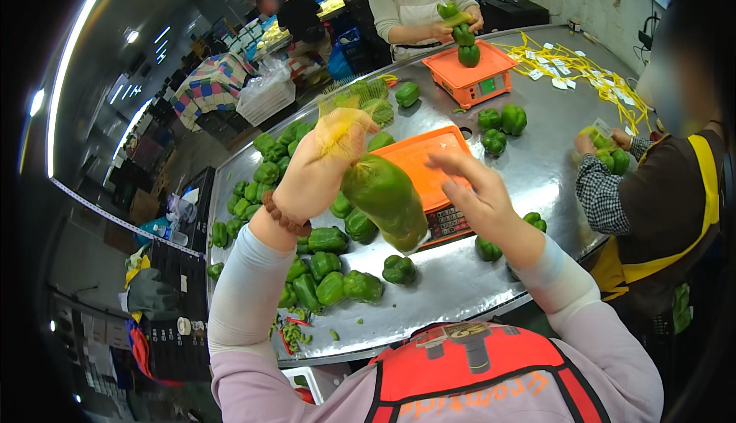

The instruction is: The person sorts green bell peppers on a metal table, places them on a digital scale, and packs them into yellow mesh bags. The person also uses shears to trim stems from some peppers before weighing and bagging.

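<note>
My left hand [333, 161] is closed around the gathered neck of a yellow mesh bag [339, 129]. Green bell peppers [388, 198] fill the bag, which hangs tilted over the front of an orange weighing scale [422, 161]. Fingers apart and holding nothing, my right hand [477, 190] hovers to the right of the bag, above the scale. Part of the scale's keypad [451, 221] shows below the bag. Loose green bell peppers [328, 285] lie on the metal table to the left and in front, one pepper [399, 269] standing apart near the bag.
Across the metal table [448, 285], a co-worker [422, 11] handles peppers over a second orange scale [471, 69]. Another co-worker [650, 193] holds bagged peppers at the right. Yellow mesh bags with white tags [569, 69] lie at the far right. Stem trimmings [293, 334] litter the near-left corner.
</note>
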### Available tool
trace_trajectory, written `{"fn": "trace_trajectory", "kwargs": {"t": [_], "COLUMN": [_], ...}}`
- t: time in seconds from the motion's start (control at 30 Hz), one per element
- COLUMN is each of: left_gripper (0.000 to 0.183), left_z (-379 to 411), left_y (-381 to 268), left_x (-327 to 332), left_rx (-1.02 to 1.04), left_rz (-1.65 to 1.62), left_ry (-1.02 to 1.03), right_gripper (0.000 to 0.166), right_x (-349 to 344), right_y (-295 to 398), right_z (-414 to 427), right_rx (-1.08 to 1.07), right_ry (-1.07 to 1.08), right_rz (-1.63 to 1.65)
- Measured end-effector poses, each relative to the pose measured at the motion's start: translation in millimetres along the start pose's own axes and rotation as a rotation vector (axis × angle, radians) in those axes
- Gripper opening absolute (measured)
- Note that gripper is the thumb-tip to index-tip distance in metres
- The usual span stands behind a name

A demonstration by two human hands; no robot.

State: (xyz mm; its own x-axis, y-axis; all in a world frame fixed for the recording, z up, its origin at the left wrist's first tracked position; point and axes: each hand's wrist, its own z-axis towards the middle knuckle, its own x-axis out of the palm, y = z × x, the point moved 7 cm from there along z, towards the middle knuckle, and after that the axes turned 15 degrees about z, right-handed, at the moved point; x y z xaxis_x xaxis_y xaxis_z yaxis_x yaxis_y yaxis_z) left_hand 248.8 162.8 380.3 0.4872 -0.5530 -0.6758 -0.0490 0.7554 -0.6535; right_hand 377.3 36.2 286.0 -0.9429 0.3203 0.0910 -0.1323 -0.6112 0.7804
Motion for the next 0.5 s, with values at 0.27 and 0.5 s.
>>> {"fn": "trace_trajectory", "kwargs": {"t": [0.27,0.5], "left_gripper": [0.030,0.027], "left_z": [4,-24], "left_y": [29,5], "left_x": [36,93], "left_rx": [-0.022,0.184], "left_rz": [-0.101,-0.071], "left_ry": [0.072,0.101], "right_gripper": [0.034,0.046], "right_x": [23,40], "right_y": [8,-9], "right_z": [-18,-77], "right_rx": [-0.051,0.558], "right_ry": [0.161,0.135], "right_rz": [0.215,0.822]}}
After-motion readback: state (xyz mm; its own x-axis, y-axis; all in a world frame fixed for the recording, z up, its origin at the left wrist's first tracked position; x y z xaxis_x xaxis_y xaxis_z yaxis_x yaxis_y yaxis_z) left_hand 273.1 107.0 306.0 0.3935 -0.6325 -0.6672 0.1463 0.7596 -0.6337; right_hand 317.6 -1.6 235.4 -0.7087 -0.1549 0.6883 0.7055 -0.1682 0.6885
